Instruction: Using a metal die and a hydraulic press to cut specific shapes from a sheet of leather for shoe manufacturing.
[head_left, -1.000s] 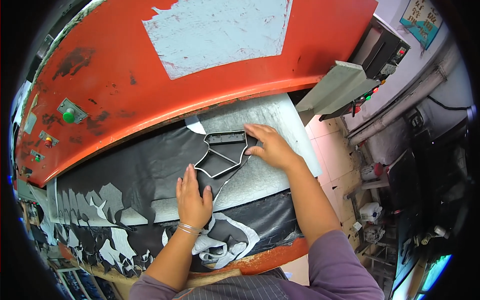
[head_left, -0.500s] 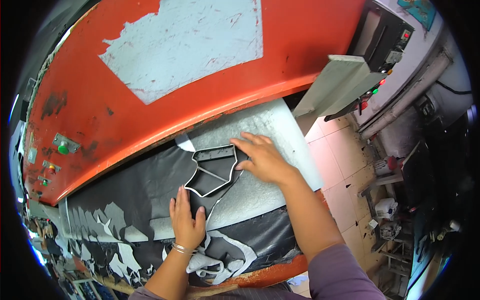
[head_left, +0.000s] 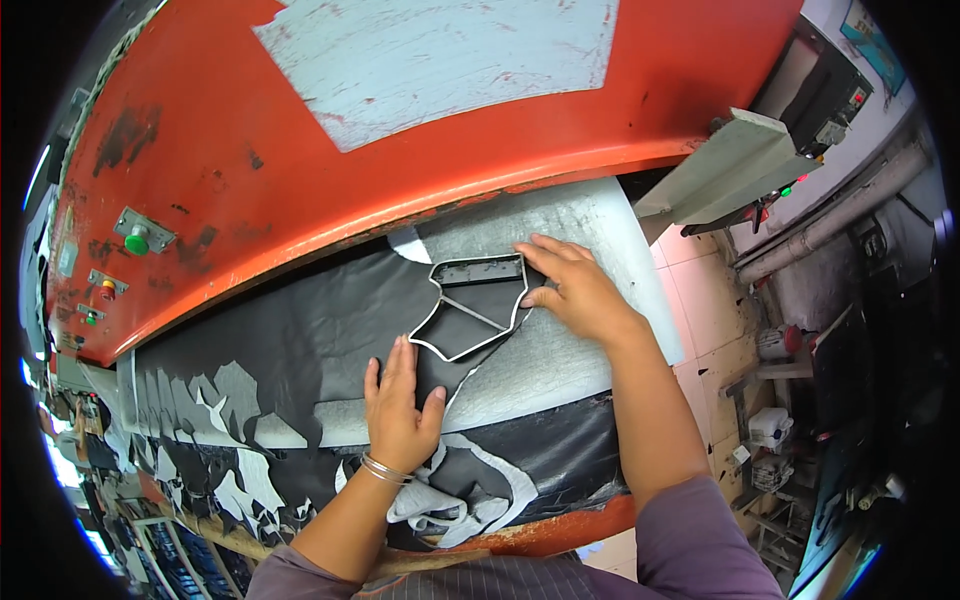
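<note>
A metal cutting die (head_left: 474, 314), an angular outline with a crossbar and a dark inner plate, lies on a black leather-like sheet (head_left: 290, 300). With its fingers stretched out, my left hand (head_left: 402, 410) touches the die's lower left corner at the fingertips, palm low over the sheet. My right hand (head_left: 582, 288) rests at the die's right side. Its fingertips meet the upper right corner, and the thumb, spread from them, presses near the right edge. Below the die runs a cut edge of the sheet, with the pale grey bed (head_left: 590, 235) showing past it.
A large red press beam (head_left: 400, 190) spans the far side, with a green button (head_left: 137, 240) at its left. White and black scraps (head_left: 470, 500) hang over the near edge. A grey metal arm (head_left: 735, 165) juts out at the right, above a tiled floor (head_left: 715, 370).
The whole view has shifted, so the scene sits higher and further right. Both hands stay against the die, which has hardly moved on the sheet.
</note>
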